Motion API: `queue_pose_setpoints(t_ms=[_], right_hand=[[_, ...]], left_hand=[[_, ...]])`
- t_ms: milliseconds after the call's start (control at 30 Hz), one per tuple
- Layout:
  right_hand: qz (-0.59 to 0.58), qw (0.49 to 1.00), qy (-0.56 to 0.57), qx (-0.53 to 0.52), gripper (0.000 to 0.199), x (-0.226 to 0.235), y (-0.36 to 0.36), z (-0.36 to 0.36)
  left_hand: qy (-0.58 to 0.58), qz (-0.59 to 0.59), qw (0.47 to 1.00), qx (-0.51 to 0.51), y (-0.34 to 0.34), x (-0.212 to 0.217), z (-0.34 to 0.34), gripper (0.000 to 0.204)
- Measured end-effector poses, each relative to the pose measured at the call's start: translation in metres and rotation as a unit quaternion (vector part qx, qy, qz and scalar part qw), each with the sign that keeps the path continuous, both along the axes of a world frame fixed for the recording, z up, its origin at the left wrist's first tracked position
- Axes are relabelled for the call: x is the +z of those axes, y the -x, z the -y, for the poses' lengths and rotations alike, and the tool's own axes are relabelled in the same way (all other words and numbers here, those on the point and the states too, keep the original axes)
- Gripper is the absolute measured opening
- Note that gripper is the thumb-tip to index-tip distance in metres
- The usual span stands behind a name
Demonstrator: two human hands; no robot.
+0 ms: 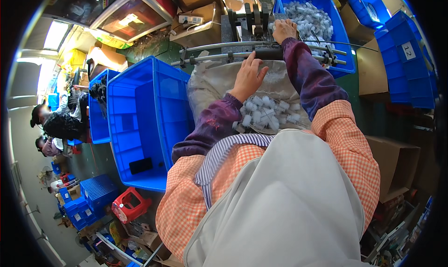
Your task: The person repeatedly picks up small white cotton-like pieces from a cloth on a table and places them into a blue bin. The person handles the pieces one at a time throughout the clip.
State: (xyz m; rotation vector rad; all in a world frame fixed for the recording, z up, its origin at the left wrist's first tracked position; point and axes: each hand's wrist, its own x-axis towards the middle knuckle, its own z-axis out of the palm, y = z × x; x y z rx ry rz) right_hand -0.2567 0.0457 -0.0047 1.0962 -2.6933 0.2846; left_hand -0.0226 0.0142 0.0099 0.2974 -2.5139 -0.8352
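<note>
White plastic pieces (268,112) lie heaped on the pale cloth (210,82) spread in front of you, just below your left hand (247,78). That hand rests flat with its fingers spread loosely, fingertips touching the dark bar (268,54) of the small press machine (252,19). Your right hand (283,30) sits further up on the machine, fingers curled down; whether it grips anything you cannot tell. A blue bin (144,122) stands beside you on the left.
</note>
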Motion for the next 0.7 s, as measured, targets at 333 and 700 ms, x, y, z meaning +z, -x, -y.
queue_pose_setpoints(t_ms=[333,700], right_hand=[[0.062,0.998,0.016,0.019,0.021,-0.004,0.019,0.002],[0.001,0.998,0.003,-0.062,0.031,0.003,0.005,-0.03]], left_hand=[[0.007,0.01,1.0,-0.001,-0.001,-0.001,0.001,0.028],[0.053,0.251,0.965,0.058,-0.048,0.015,0.0,0.031]])
